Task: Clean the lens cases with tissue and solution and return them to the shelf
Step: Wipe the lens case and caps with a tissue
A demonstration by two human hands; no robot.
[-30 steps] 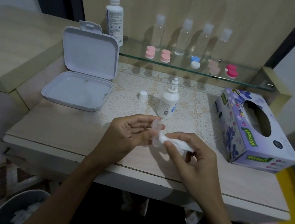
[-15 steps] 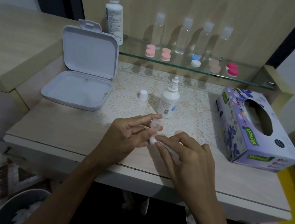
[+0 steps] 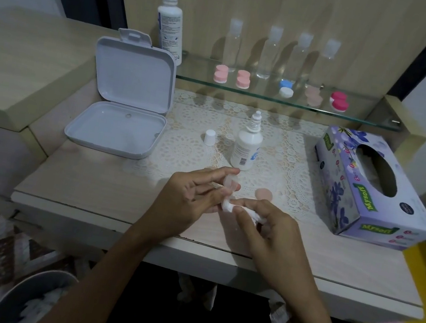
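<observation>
Bench | left hand pinching clear case | right hand pinching tissue, wiping | next: probably recap with lid

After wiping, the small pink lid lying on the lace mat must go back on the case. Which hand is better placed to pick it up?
Probably the right hand. The pink lid lies just beyond its fingers, though it must first drop the tissue. The left hand holds the clear lens case.
</observation>
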